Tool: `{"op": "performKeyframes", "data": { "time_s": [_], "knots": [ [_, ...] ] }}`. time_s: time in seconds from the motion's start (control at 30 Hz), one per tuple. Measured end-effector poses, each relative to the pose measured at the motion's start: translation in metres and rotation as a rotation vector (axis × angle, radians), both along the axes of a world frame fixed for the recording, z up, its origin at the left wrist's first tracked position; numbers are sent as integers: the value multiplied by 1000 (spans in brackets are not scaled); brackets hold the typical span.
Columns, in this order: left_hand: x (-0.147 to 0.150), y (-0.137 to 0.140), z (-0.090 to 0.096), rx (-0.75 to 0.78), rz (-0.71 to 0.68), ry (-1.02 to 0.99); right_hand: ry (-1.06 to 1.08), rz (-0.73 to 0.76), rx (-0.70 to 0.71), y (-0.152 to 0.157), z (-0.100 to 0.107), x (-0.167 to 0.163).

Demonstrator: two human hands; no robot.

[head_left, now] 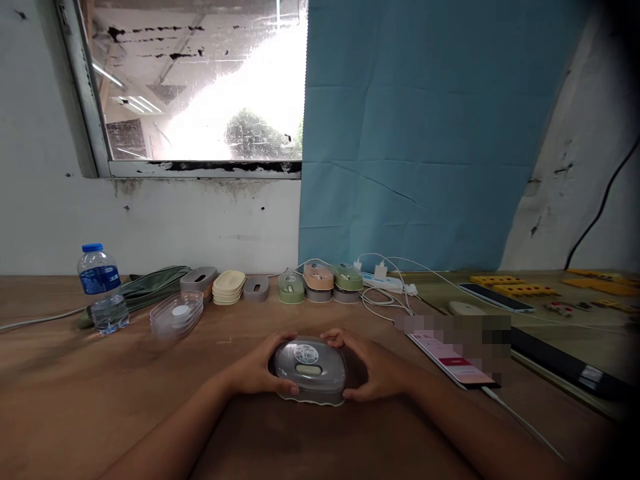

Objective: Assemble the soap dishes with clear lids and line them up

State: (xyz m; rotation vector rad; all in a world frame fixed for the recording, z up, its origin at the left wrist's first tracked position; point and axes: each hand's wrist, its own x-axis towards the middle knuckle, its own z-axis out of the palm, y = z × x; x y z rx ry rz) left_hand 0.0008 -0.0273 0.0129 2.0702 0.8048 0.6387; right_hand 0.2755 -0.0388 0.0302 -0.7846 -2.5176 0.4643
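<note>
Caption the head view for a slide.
Left hand and right hand around a lidded grey oval box on a brown tabletop, similar oval boxes in a row behind.

At half past ten from the view's middle, a smudged, glaring window [200, 73] in a marked white wall [210, 227]; between one and two, a creased blue sheet [415, 147] against it. Just below nine, upright, a blue-capped water bottle [100, 280], with crumpled green fabric [153, 288] behind and beside it. Towards four, a white power strip [393, 284] with chargers [381, 270] plugged in and loose white cables [383, 300] nearby. Farther out at four, a pink-screened phone [445, 353], partly pixelated; at half past three, a dark phone [495, 298] near yellow strips [525, 290]. At three, a black cord [603, 203].
</note>
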Motion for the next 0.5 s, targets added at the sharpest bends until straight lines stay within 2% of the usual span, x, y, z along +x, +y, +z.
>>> {"op": "performKeyframes", "data": {
  "time_s": [0.27,0.5],
  "knots": [
    [0,-1,2,-52,-23,-1,6,18,-7,1,-2,0],
    [0,-1,1,-38,-22,-4,11,43,8,1,-7,-1]
  ]
}}
